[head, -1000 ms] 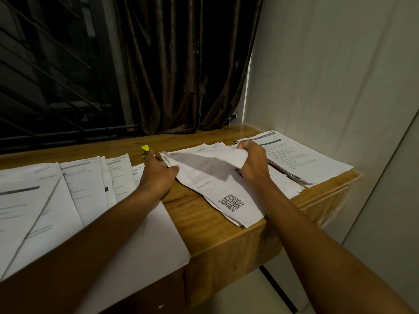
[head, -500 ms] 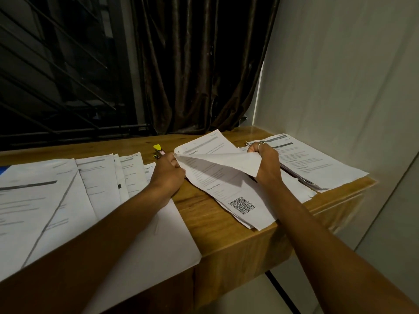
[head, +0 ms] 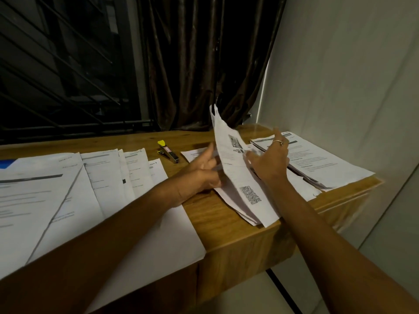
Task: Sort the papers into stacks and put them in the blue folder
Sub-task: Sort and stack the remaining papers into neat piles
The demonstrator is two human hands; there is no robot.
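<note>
A printed sheet (head: pixel 226 150) stands almost upright between my hands, its top corner curling above the desk. My left hand (head: pixel 201 175) grips the sheet's left edge near its base. My right hand (head: pixel 269 159), with a ring on one finger, is just right of the sheet, fingers spread and holding nothing. Under the sheet lies a stack of papers with a QR code (head: pixel 251 197), overhanging the desk's front edge. A second stack (head: pixel 322 162) lies at the right end. Several papers (head: pixel 45 196) are fanned out at the left. A blue folder corner (head: pixel 5 164) peeks out at the far left.
A stapler with a yellow tip (head: pixel 168 152) lies on the wooden desk (head: pixel 217 223) behind my left hand. A dark curtain (head: pixel 204 64) and a barred window (head: pixel 63 69) stand behind the desk. A white wall (head: pixel 351 87) closes the right side.
The top sheet of the QR stack, lifted by my right hand, has swung up to nearly vertical. My right hand has let go and spread; my left hand has moved onto the sheet.
</note>
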